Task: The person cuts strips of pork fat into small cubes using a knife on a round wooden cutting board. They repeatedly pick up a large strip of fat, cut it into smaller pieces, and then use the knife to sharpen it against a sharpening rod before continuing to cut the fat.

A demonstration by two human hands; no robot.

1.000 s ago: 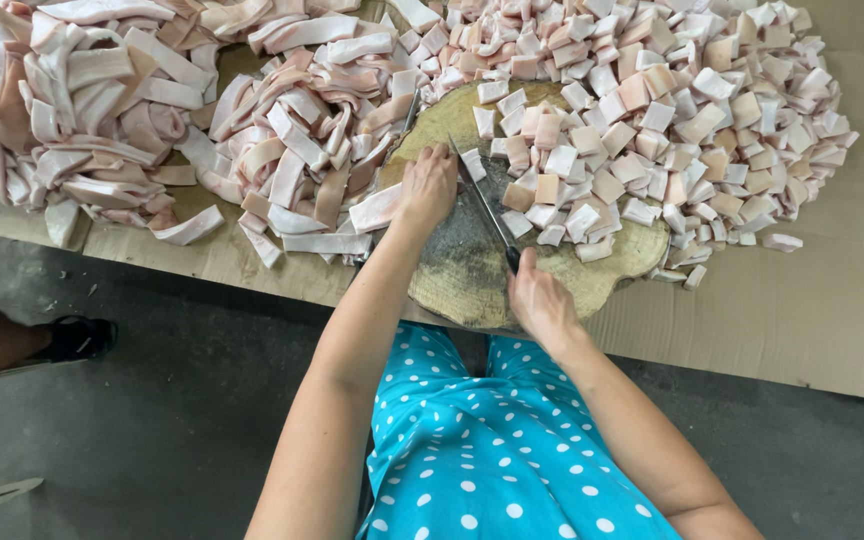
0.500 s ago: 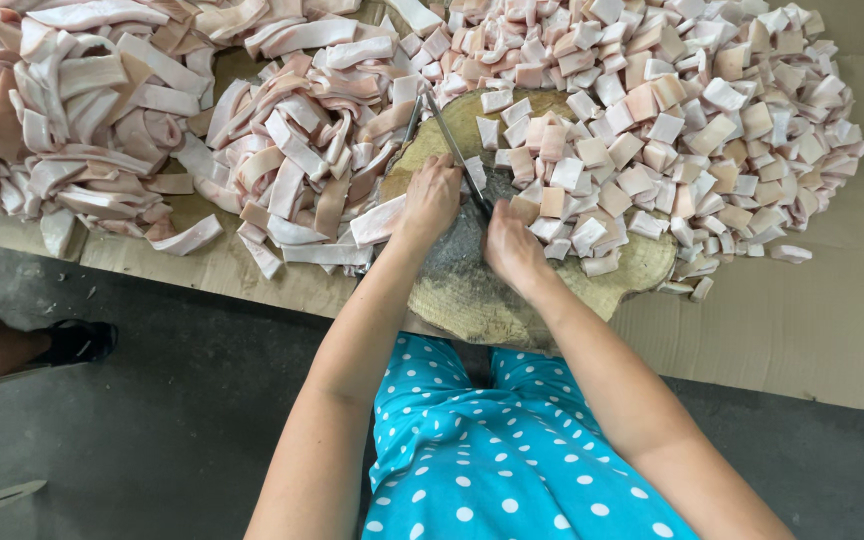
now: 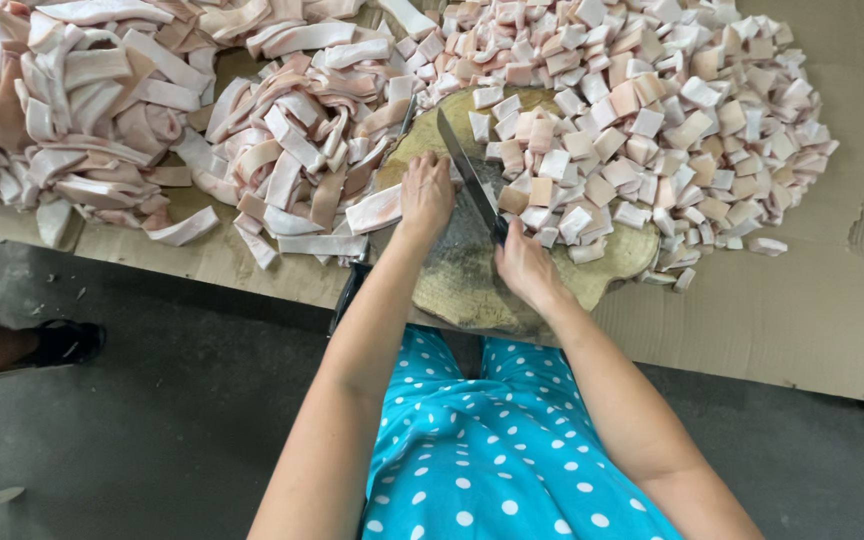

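Your right hand (image 3: 524, 268) has its fingers closed on the handle of the knife (image 3: 470, 178), blade lying across the round chopping block (image 3: 472, 285). Your left hand (image 3: 426, 195) presses a pale strip (image 3: 374, 210), fingers apparently curled. Cut squares (image 3: 652, 130) heap at right; a comparable pile of uncut strips (image 3: 102, 120) remains on the bench (image 3: 782, 310).

So the round chopping block (image 3: 472, 280) sits at the near edge of the desk (image 3: 802, 320), on top of the cardboard sheet (image 3: 752, 300). Long strips (image 3: 282, 150) are heaped to its left and run on toward the far left corner. Cut cubes (image 3: 652, 110) pile up on the right, spilling over the block's far right part. The knife (image 3: 467, 175) lies across the block between the left hand (image 3: 427, 195) and right hand (image 3: 522, 265). One strip (image 3: 374, 210) is tucked under the left hand, I think touching it.
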